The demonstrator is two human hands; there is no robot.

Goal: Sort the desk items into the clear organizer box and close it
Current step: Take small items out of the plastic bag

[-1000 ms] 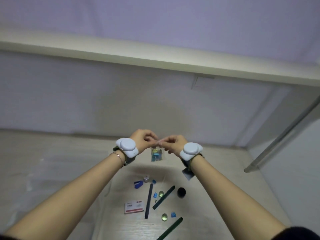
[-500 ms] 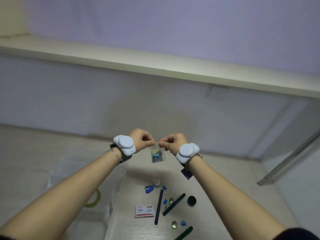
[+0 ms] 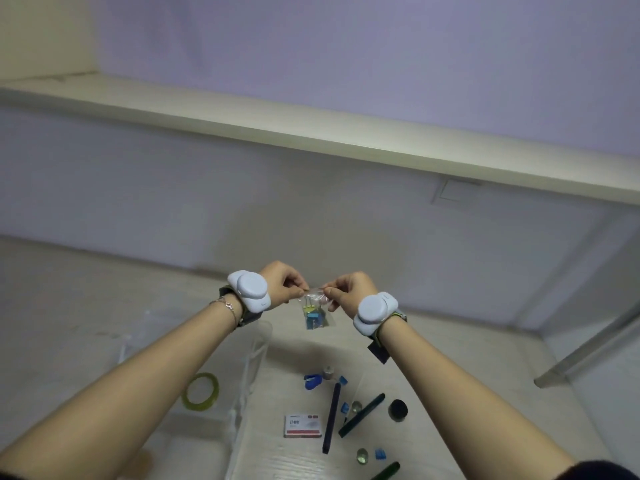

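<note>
Both hands are raised above the pale wooden desk, each pinching the top edge of a small clear plastic zip bag that hangs between them. The left hand has its fingers curled, thumb and forefinger clamped on the bag's left corner; the right hand grips the right corner the same way. Inside the bag sit small coloured binder clips — yellow and blue ones can be made out. Each wrist carries a rounded pale grey device on a strap.

The clear organizer box stands on the desk at near left, under the left forearm, its walls faint and hard to trace; whether its lid is on cannot be told. A roll of yellow-green tape shows through it or lies within it — which one is unclear.

To the right of the box, loose items lie scattered on the desk: a white and red staple box, a long dark blue pen just right of it, a dark green pen lying at a slant, a small black round cap, a blue clip at the far edge of the group, and a green glass marble near the bottom beside a small blue piece.
</note>
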